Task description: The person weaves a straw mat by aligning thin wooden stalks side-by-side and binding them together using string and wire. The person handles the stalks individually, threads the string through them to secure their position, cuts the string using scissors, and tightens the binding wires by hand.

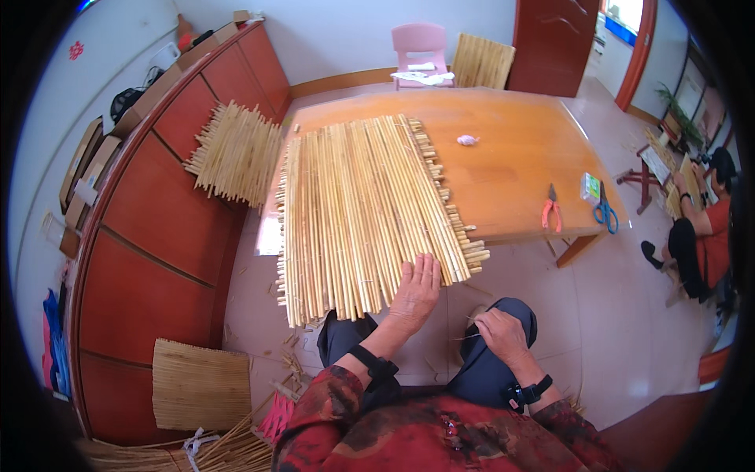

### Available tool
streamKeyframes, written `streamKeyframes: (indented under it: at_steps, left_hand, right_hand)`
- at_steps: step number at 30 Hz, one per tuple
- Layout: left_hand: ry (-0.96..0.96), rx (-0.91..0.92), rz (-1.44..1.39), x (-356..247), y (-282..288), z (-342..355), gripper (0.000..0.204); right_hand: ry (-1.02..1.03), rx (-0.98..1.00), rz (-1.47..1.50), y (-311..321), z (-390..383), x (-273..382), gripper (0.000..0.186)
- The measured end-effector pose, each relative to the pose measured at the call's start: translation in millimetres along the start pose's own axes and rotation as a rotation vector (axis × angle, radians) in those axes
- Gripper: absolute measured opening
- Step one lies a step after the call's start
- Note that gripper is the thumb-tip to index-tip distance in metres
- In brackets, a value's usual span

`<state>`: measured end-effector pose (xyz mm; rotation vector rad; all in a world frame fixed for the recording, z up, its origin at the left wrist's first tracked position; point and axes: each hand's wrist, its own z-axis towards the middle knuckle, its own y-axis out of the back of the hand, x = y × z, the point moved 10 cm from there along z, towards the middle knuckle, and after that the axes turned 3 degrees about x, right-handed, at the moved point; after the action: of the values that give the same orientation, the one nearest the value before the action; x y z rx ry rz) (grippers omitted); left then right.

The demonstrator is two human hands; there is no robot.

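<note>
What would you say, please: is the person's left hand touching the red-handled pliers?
No, the left hand rests on the stick mat, while the red-handled pliers lie farther right on the table.

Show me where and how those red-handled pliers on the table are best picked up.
Probably by both red handles, coming from the near side of the table. The pliers lie with those handles toward that side and their dark metal nose pointing away, so a hand would likely meet the handles first.
</note>
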<state>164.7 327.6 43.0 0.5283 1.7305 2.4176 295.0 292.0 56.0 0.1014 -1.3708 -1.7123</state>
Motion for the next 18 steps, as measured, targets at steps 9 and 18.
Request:
streamKeyframes:
  at_steps: [9,18]
  left_hand:
    - [0.066,-0.142,-0.127,10.4,16.8,-6.8,0.046]
    - [-0.458,0.061,-0.486,-32.2,38.3,-105.4,0.037]
  right_hand:
    - [0.003,-0.013,-0.001,0.2,1.2,5.6,0.004]
    - [-0.026,0.053,-0.071,-10.2,-2.0,-2.0,0.003]
